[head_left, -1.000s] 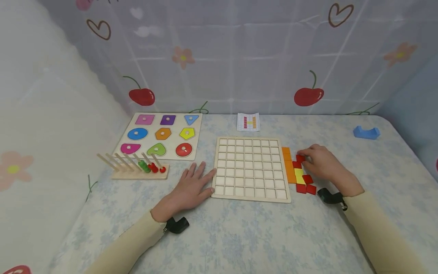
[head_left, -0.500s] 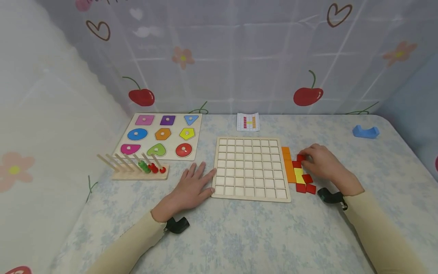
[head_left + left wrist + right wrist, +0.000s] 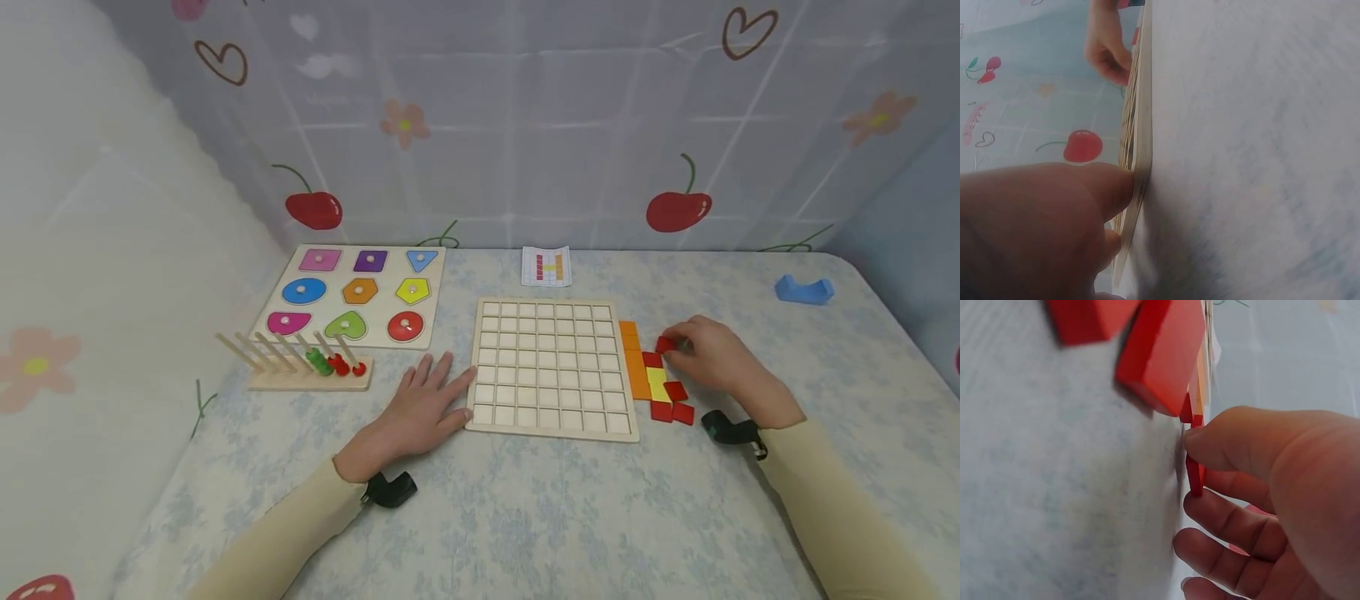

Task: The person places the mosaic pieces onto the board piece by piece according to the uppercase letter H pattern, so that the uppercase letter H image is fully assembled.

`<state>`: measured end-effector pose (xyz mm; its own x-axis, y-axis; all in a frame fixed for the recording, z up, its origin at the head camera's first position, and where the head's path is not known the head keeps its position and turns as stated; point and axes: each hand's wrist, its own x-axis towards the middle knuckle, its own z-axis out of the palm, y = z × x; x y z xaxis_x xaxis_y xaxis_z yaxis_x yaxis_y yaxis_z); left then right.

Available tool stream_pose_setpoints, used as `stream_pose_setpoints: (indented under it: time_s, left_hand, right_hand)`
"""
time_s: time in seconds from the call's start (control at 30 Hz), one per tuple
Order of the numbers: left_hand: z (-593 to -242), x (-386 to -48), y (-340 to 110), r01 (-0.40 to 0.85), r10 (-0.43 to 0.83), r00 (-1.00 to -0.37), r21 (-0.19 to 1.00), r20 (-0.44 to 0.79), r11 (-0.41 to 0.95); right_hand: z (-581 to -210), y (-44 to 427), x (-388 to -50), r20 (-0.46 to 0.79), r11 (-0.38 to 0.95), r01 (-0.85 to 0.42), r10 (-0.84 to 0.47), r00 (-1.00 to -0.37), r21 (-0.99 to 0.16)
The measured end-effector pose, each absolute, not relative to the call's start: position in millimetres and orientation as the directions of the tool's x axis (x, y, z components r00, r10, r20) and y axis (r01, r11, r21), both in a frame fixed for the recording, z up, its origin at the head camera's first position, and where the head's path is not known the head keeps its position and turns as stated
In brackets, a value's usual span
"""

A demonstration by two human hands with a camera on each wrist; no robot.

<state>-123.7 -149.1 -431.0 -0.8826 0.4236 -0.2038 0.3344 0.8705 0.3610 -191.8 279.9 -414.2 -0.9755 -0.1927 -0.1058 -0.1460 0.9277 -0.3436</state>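
Observation:
The person's right hand [image 3: 708,352] pinches a red square tile [image 3: 664,344] between thumb and fingers; in the right wrist view the red tile [image 3: 1195,470] stands on edge in that pinch. Orange tiles [image 3: 637,375], yellow tiles [image 3: 656,385] and several red tiles [image 3: 662,411] lie in a group beside the right edge of a wooden grid board [image 3: 552,433]. With fingers spread, the left hand [image 3: 422,410] touches the board's left edge. In the left wrist view its fingers rest against the rim of the board [image 3: 1144,125]. The grid squares hold no coloured tiles.
A shape puzzle board [image 3: 337,292] and a peg stand [image 3: 300,382] with green and red beads are at the left. Behind the grid lies a printed pattern card [image 3: 546,282]. A blue curved block [image 3: 804,291] sits at the back right.
The right hand has shifted slightly to the right, and the pinched red tile has come a little away from the other tiles. The left hand stays at the board's edge.

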Motion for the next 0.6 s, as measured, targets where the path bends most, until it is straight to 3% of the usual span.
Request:
stream_pose_setpoints:
  time_s: [0.6]
  left_hand:
    - [-432.5, -124.1, -149.2, 0.347, 0.428, -0.883, 0.348, -0.192, 0.871]
  right_hand:
    - [-406.9, 277.3, -188.7, -0.032, 0.906, -0.229, -0.256, -0.966, -0.356]
